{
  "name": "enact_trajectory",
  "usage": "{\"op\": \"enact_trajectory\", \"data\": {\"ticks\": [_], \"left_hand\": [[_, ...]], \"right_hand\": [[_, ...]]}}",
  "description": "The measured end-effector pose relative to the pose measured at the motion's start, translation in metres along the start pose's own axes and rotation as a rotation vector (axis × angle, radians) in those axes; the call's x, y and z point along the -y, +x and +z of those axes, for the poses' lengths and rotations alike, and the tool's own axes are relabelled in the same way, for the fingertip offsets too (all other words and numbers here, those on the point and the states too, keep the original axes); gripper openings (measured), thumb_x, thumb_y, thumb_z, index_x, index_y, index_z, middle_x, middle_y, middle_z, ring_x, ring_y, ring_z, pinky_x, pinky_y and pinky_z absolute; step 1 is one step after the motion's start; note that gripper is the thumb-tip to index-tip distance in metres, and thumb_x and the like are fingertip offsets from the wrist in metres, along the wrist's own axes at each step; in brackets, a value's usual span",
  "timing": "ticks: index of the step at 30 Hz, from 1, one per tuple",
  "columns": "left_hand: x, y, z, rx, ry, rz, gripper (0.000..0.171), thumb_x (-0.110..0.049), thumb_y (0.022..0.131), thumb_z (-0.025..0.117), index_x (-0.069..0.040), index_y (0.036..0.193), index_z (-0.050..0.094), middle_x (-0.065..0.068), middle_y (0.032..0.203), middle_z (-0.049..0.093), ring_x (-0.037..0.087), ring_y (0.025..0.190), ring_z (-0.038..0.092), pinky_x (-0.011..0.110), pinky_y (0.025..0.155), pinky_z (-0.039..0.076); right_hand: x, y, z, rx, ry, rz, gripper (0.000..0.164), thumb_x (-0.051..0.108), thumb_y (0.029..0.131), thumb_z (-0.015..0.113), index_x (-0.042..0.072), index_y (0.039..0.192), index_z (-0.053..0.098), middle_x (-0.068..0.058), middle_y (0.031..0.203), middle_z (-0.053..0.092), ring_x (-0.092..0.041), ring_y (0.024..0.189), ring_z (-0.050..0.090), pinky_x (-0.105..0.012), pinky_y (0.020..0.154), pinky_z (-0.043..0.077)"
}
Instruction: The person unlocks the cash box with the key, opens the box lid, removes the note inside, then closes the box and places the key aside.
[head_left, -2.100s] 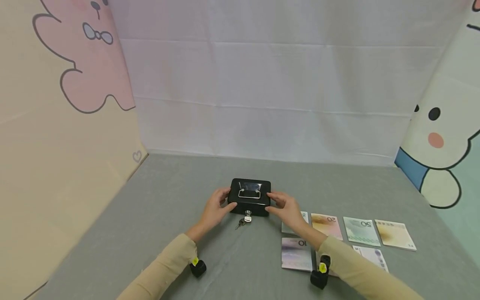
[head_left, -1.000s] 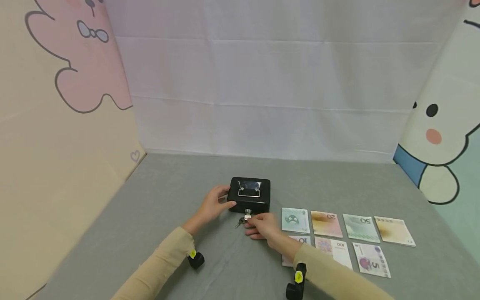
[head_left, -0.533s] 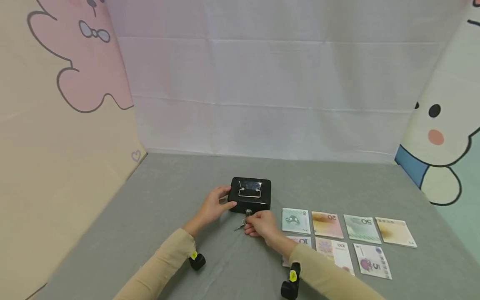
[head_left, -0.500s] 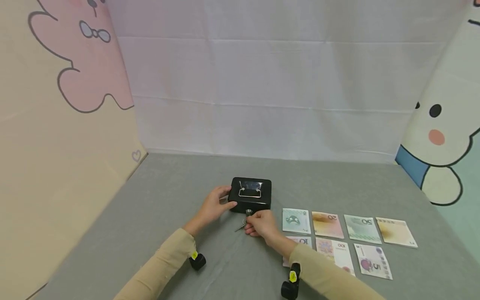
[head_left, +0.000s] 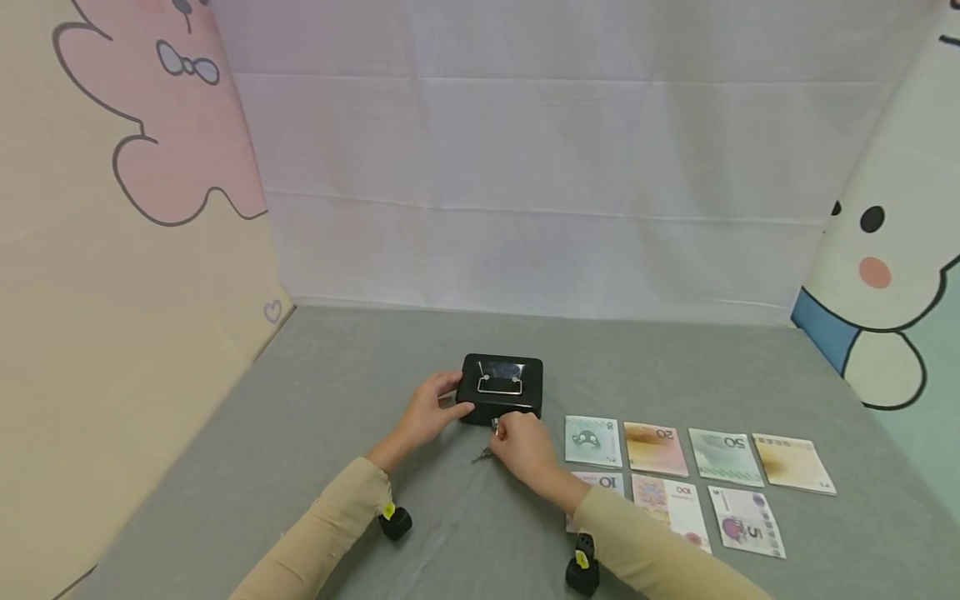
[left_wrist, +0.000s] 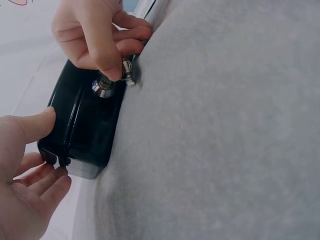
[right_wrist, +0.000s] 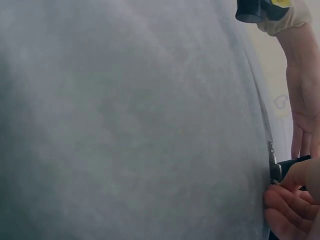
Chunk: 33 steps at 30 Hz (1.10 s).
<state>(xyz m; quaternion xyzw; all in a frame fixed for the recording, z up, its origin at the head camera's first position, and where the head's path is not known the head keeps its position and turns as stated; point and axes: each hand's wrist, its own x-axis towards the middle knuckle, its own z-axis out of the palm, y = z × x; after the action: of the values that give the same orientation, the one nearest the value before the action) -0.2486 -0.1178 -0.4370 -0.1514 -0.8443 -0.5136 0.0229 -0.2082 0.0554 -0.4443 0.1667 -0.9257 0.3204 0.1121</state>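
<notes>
A small black cash box (head_left: 474, 375) with a wire handle on its lid stands closed on the grey table. My left hand (head_left: 426, 414) grips its left end, thumb at the front and fingers along the side. At the front, my right hand (head_left: 527, 450) pinches a key in the silver lock (left_wrist: 102, 89); thumb and finger hide most of that key. A second key (head_left: 482, 454) hangs from the ring below. In the left wrist view the left hand (left_wrist: 27, 175) touches the box, while the right hand (left_wrist: 95, 37) is at the lock.
Right of the box, banknotes lie in two rows, among them a green note (head_left: 592, 442), a 20 note (head_left: 655, 448), a 50 note (head_left: 725, 457) and a 5 note (head_left: 746, 522). The right forearm passes over the nearer row. A white cloth (head_left: 525, 200) hangs behind the table.
My right hand left the box's right side and took hold of the key at the lock. Since then its wrist has turned and the hanging key has shifted. The left hand stays put.
</notes>
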Motion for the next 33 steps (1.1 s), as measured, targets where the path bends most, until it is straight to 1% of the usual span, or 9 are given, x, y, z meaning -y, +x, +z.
{"op": "enact_trajectory", "data": {"ticks": [2,6,10,13,17,23,25,30,33], "left_hand": [[0.0002,-0.0002,0.0001,-0.002,-0.001,-0.003,0.05,-0.006,0.079,0.069,0.006,0.124,0.049,0.02,0.121,0.05,0.034,0.112,0.051,0.04,0.089,0.048],[0.0006,0.0002,-0.001,-0.005,0.004,0.003,0.049,-0.005,0.079,0.069,0.007,0.122,0.051,0.021,0.119,0.052,0.034,0.11,0.053,0.04,0.088,0.049],[0.0006,0.0015,-0.0024,-0.004,0.024,0.005,0.048,-0.006,0.078,0.07,0.006,0.121,0.052,0.02,0.118,0.053,0.033,0.108,0.054,0.039,0.087,0.049],[0.0015,0.0025,-0.0031,0.005,0.037,0.005,0.049,-0.007,0.077,0.071,0.004,0.121,0.052,0.019,0.118,0.053,0.033,0.108,0.055,0.038,0.087,0.05],[0.0037,0.0046,-0.0032,0.013,0.045,0.007,0.051,-0.008,0.077,0.072,0.001,0.122,0.052,0.017,0.119,0.052,0.032,0.108,0.055,0.036,0.086,0.05],[0.0041,0.0075,-0.0035,0.015,0.061,0.021,0.056,-0.01,0.075,0.074,0.001,0.125,0.051,0.017,0.12,0.051,0.032,0.109,0.054,0.037,0.087,0.05],[0.004,0.0071,-0.0042,0.02,0.066,0.037,0.056,-0.014,0.075,0.075,0.001,0.124,0.052,0.017,0.12,0.051,0.032,0.108,0.054,0.037,0.087,0.049],[0.0041,0.0053,-0.0049,0.017,0.101,0.1,0.057,-0.025,0.076,0.074,0.002,0.123,0.053,0.017,0.119,0.051,0.031,0.105,0.055,0.034,0.084,0.051],[0.0044,0.0061,-0.0045,0.015,0.113,0.091,0.056,-0.022,0.076,0.074,0.002,0.123,0.053,0.016,0.121,0.051,0.031,0.105,0.056,0.035,0.084,0.051]], "right_hand": [[0.0018,0.0,-0.001,0.005,-0.058,-0.014,0.04,0.001,0.068,0.061,0.017,0.046,0.031,0.012,0.043,0.021,-0.002,0.038,0.02,-0.017,0.036,0.013],[0.0027,0.0001,-0.002,0.002,-0.107,-0.039,0.039,0.004,0.07,0.065,0.017,0.045,0.037,0.012,0.042,0.026,-0.001,0.038,0.024,-0.017,0.035,0.015],[0.0017,0.0,-0.0037,-0.005,-0.085,-0.045,0.037,0.007,0.068,0.068,0.015,0.044,0.042,0.013,0.041,0.029,0.0,0.037,0.024,-0.016,0.035,0.015],[0.0013,-0.0003,-0.0049,0.004,-0.057,-0.035,0.038,0.008,0.066,0.068,0.015,0.042,0.04,0.014,0.04,0.026,0.001,0.036,0.021,-0.016,0.035,0.013],[0.001,-0.0009,-0.0048,0.007,-0.043,-0.034,0.039,0.007,0.067,0.067,0.016,0.043,0.038,0.015,0.041,0.023,0.003,0.035,0.018,-0.015,0.035,0.013],[0.0006,-0.001,-0.0028,-0.007,-0.071,-0.026,0.036,0.007,0.069,0.066,0.015,0.044,0.041,0.014,0.042,0.024,0.003,0.036,0.019,-0.015,0.035,0.013],[0.0004,-0.0008,-0.0017,-0.007,-0.079,-0.019,0.036,0.008,0.069,0.066,0.016,0.044,0.042,0.015,0.042,0.025,0.002,0.037,0.02,-0.016,0.035,0.013],[0.0009,0.0006,0.0008,-0.026,-0.087,-0.018,0.037,0.005,0.067,0.063,0.017,0.045,0.036,0.014,0.043,0.022,-0.001,0.038,0.02,-0.017,0.036,0.012],[0.0009,0.0015,0.0023,-0.04,-0.109,-0.019,0.038,0.005,0.065,0.061,0.018,0.045,0.032,0.013,0.043,0.02,-0.002,0.038,0.019,-0.018,0.036,0.011]]}}
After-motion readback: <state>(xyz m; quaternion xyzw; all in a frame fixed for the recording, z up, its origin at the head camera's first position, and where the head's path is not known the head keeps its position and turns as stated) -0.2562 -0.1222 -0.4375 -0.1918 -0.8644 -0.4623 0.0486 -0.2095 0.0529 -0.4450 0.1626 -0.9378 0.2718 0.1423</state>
